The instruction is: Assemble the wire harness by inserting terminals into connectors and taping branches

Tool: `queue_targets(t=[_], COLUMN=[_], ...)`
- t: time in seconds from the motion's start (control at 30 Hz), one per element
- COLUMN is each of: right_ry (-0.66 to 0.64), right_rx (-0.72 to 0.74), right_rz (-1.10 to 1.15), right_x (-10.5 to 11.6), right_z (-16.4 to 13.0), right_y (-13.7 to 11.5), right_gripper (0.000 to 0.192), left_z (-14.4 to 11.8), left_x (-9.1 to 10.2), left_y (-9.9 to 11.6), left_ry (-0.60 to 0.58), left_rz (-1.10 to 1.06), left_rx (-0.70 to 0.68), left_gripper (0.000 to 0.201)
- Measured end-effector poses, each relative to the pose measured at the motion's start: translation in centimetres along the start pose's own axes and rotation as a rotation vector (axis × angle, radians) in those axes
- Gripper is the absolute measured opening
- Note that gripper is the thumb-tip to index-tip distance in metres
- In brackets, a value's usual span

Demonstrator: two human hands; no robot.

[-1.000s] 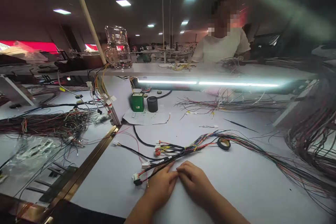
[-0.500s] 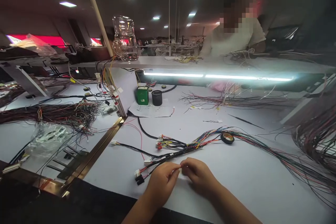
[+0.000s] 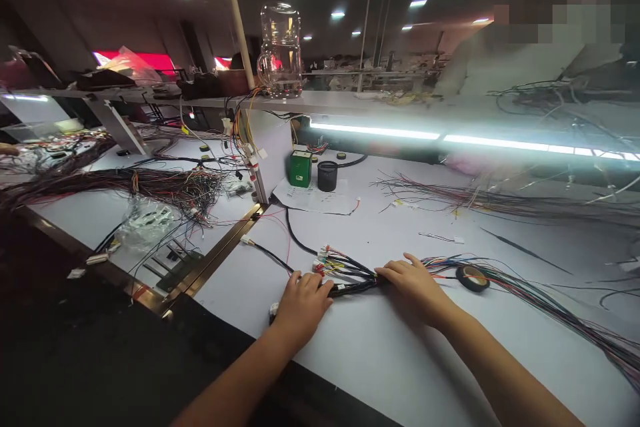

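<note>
A long multicoloured wire harness [image 3: 500,280] lies stretched across the white worktable [image 3: 410,360], kept flat, it seems, so its branches stay sorted. The right hand [image 3: 413,283] presses open-palmed on the bundle, while the left hand [image 3: 300,300], fingers loosely curled, rests on the connector ends [image 3: 333,265]. A black tape roll [image 3: 473,277] sits beside the wires, under a light strip [image 3: 450,138] in a dim workshop.
</note>
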State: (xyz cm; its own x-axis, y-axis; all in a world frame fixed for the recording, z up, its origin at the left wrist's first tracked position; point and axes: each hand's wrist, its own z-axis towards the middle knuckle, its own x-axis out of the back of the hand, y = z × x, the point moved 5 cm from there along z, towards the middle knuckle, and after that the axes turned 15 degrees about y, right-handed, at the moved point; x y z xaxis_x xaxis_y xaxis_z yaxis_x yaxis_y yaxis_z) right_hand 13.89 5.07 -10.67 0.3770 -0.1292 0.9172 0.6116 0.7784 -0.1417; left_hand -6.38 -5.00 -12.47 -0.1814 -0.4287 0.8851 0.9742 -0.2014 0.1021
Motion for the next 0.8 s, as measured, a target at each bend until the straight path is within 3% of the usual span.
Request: queue_targets(t=[0.1, 0.17, 0.3, 0.37, 0.43, 0.53, 0.67, 0.8], right_ry=[-0.016, -0.046, -0.013, 0.094, 0.17, 0.181, 0.179, 0.174], right_rx=[0.066, 0.077, 0.124, 0.113, 0.077, 0.063, 0.063, 0.052], right_rz=[0.008, 0.028, 0.185, 0.228, 0.241, 0.257, 0.264, 0.282], right_x=[2.1, 2.5, -0.1, -1.8, -3.3, -4.4, -4.1, -3.5], right_z=[0.4, -0.1, -2.6, -3.9, -4.7, -5.0, -4.7, -4.4], right_y=[-2.5, -4.3, -6.5, -6.3, -5.5, -4.8, -4.7, -5.1], right_gripper=[0.037, 0.035, 0.035, 0.038, 0.036, 0.034, 0.035, 0.033], left_z=[-0.3, -0.6, -1.2, -1.0, -0.6, -0.1, 0.9, 2.8], left_x=[0.8, 1.7, 3.8, 4.6, 5.0, 4.6, 3.3, 4.1], left_y=[-2.2, -3.9, -6.8, -8.4, -10.4, -13.0, -15.0, -17.5], left_ry=[-0.091, -0.144, -0.206, -0.19, -0.188, -0.292, -0.483, -0.547], left_rz=[-0.02, -0.075, -0.171, -0.132, 0.015, 0.202, 0.255, 0.344], left_rx=[-0.005, -0.027, -0.04, 0.062, 0.251, 0.459, 0.517, 0.561], left_gripper=[0.026, 0.029, 0.043, 0.041, 0.038, 0.031, 0.021, 0.03])
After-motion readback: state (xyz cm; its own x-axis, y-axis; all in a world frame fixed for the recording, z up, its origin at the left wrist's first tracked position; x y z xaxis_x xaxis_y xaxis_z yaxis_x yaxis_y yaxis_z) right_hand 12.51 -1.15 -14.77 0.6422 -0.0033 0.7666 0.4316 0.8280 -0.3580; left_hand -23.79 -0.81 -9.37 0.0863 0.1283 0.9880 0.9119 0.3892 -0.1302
